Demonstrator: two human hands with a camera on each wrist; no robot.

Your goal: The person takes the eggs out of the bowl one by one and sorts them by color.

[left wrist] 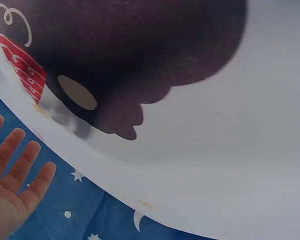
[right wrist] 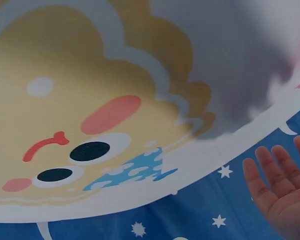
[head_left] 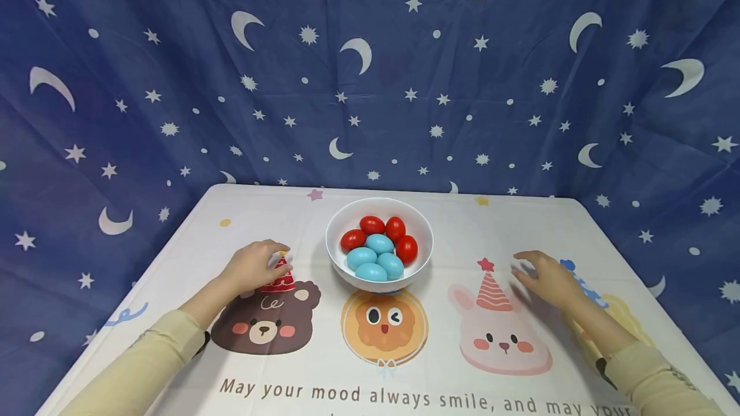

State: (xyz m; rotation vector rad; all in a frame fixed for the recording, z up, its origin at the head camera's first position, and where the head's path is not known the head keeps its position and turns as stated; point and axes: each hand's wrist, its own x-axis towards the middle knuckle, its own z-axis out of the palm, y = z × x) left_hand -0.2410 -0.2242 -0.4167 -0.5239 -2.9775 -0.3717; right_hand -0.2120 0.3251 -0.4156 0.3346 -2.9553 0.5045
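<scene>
A white bowl (head_left: 333, 254) stands mid-table, holding several red eggs (head_left: 372, 225) and several light blue eggs (head_left: 361, 257). To its left, my left hand (head_left: 252, 266) hovers over the printed bear with relaxed fingers and nothing in them. In the left wrist view, that left hand (left wrist: 12, 187) shows its fingers spread at the lower left. My right hand (head_left: 546, 278) is held apart from the bowl on the other side, near the printed rabbit, its fingers loosely bent around nothing. The right wrist view has this right hand (right wrist: 282, 190) at the lower right, fingers extended.
A white tablecloth (head_left: 405, 339) with cartoon faces and lettering covers the table. Behind its far edge hangs a dark blue curtain (head_left: 393, 140) with moons and stars, which also runs down along both sides.
</scene>
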